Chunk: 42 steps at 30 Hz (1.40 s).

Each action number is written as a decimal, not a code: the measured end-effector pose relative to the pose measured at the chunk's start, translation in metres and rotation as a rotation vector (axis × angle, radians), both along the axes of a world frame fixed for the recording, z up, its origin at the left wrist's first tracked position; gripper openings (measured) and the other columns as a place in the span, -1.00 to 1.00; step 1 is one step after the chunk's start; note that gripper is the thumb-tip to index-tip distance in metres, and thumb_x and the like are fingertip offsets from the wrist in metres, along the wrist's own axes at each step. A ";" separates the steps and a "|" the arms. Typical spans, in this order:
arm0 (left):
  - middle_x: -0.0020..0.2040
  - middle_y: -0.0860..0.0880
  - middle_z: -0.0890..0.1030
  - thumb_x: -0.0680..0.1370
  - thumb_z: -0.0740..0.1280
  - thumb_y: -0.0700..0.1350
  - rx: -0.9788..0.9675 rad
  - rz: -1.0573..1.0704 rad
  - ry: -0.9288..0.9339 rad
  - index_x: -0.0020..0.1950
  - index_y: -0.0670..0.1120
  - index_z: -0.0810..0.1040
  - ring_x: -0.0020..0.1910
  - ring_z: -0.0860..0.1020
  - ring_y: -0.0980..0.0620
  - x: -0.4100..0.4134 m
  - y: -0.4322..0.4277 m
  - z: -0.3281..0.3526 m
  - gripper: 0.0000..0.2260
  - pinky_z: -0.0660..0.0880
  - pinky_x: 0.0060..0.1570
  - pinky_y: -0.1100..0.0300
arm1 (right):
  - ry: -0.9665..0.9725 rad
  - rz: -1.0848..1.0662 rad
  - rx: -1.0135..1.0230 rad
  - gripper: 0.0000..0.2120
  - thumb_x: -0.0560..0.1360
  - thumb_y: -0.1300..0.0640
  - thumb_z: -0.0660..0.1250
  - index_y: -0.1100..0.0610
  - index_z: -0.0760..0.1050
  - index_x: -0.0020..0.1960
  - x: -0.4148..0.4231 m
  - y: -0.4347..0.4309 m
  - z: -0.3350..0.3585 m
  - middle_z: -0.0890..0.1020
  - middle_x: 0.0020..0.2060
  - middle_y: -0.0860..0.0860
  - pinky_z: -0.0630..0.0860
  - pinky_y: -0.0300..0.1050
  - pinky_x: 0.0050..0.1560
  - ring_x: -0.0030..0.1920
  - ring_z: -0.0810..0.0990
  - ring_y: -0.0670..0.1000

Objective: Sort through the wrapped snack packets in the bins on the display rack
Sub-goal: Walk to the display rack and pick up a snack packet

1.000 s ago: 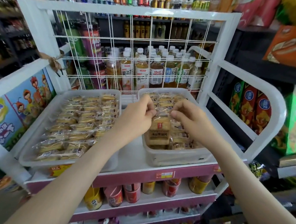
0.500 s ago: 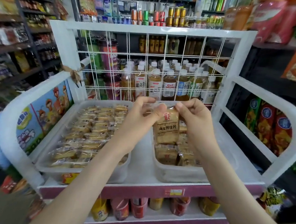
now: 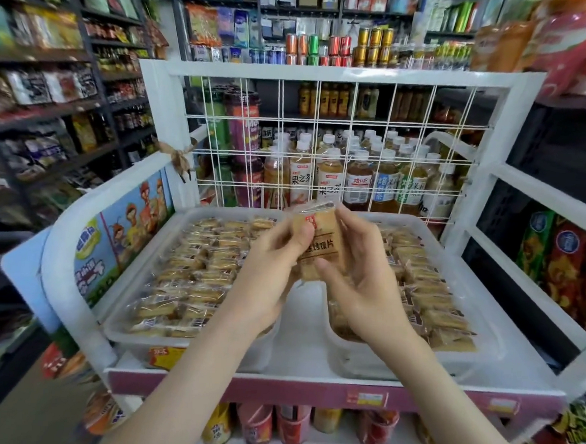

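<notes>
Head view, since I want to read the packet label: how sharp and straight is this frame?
Head view: the held snack packet is soft, its print only partly legible; the left shelves and edges smear with blur; the wide lens bows the rack's white frame; light is even, without hard shadows.

Left hand (image 3: 268, 271) and right hand (image 3: 367, 281) grip packet (image 3: 321, 240).

We find the left bin (image 3: 144, 278) and the right bin (image 3: 379, 364) open from above, so a hand can drop into either, though stacked packets (image 3: 196, 260) fill both. Between them a bare strip of shelf (image 3: 306, 325) lies free. The wire grid (image 3: 350, 156) bars the way back to the bottles (image 3: 357, 181). The left rail (image 3: 115, 190) and the right rail (image 3: 544, 192) close the sides. Our left hand (image 3: 264, 275) and right hand (image 3: 363, 281) hold 1 wrapped snack (image 3: 321, 244) over that strip.
</notes>
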State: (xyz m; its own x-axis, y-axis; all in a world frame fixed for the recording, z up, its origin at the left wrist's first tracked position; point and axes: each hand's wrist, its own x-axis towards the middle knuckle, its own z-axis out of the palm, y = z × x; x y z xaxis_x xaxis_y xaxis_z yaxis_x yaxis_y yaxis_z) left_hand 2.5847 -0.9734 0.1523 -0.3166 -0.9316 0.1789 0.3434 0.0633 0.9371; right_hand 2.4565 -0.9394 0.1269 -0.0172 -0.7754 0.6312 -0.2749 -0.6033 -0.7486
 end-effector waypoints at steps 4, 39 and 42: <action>-0.01 -0.06 0.70 0.56 0.29 -0.04 -0.069 0.101 -0.130 0.14 -0.04 0.60 0.02 0.66 -0.02 0.002 0.003 -0.003 -0.79 0.62 -0.11 0.14 | 0.082 -0.088 -0.058 -0.37 0.48 0.36 0.36 -0.20 0.22 0.30 0.007 -0.001 -0.004 0.31 0.41 -0.16 0.39 -0.24 0.32 0.41 0.32 -0.19; 0.32 0.02 0.55 0.25 0.52 0.31 0.026 0.098 -0.619 0.37 0.02 0.43 0.30 0.50 0.07 0.287 0.099 -0.011 -0.23 0.46 0.25 0.13 | 0.122 0.555 0.516 -0.51 0.35 0.15 0.54 0.04 0.45 0.21 0.194 0.027 -0.024 0.63 -0.02 -0.01 0.57 -0.09 0.07 -0.01 0.62 -0.02; 0.34 0.11 0.52 0.18 0.51 0.38 0.207 0.220 -0.717 0.37 0.09 0.44 0.32 0.48 0.13 0.368 0.113 -0.043 -0.17 0.40 0.30 0.10 | 0.255 0.626 0.585 -0.43 0.35 0.13 0.53 0.08 0.40 0.30 0.252 0.032 -0.056 0.57 -0.03 -0.10 0.54 -0.11 0.14 0.03 0.59 -0.05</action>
